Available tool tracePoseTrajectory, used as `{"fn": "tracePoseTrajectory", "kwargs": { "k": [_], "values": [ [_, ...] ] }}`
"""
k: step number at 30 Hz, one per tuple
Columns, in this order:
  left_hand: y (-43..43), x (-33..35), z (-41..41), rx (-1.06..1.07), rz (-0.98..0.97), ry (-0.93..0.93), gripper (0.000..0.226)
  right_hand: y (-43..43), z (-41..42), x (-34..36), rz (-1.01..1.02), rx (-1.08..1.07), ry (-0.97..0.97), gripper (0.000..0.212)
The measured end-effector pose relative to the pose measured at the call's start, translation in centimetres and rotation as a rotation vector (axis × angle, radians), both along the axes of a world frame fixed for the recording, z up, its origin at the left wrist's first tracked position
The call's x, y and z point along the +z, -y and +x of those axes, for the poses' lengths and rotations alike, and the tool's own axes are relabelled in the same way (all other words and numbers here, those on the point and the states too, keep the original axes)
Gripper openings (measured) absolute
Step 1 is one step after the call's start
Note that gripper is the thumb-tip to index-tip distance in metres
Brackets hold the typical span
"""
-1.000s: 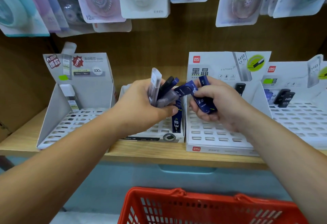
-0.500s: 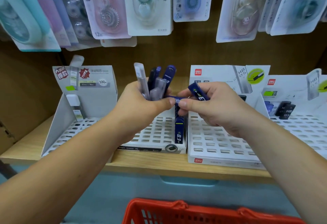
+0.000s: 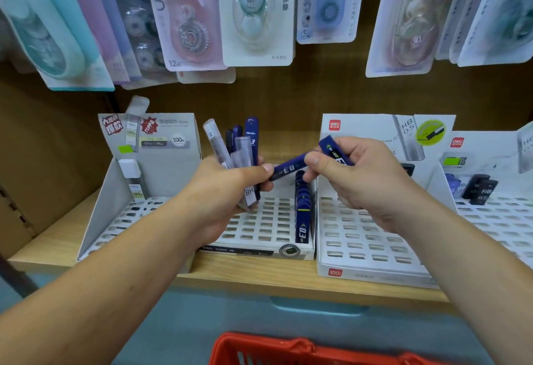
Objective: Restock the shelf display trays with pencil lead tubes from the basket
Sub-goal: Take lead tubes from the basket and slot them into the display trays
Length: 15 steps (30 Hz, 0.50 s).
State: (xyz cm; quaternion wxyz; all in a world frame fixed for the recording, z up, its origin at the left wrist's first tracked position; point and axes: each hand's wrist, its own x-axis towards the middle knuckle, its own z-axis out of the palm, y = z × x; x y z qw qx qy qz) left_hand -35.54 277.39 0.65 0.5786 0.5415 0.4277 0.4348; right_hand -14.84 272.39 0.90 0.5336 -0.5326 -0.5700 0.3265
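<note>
Several lead tubes [image 3: 240, 145] — clear and dark blue — stand upright in the grip of our left hand [image 3: 227, 189], above the middle tray [image 3: 268, 220] where a row of blue tubes [image 3: 302, 212] sits. Our right hand [image 3: 363, 180] pinches one blue tube [image 3: 291, 167] lying crosswise between both hands and grips a second tube [image 3: 336, 152]. Below — the red basket [image 3: 288, 350].
</note>
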Motion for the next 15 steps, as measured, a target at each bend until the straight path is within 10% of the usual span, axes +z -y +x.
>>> {"fn": "tracePoseTrajectory", "kwargs": {
  "k": [8, 15],
  "values": [
    [0.0, -0.7, -0.1, 0.035, 0.062, -0.178, 0.03, -1.2, -0.9, -0.6, 0.056, -0.133, -0.07, 0.008],
    [-0.2, -1.6, -0.9, 0.025, 0.061, -0.308, 0.028, -2.5, -1.9, -0.8, 0.168, -0.194, 0.245, 0.017]
  ]
}}
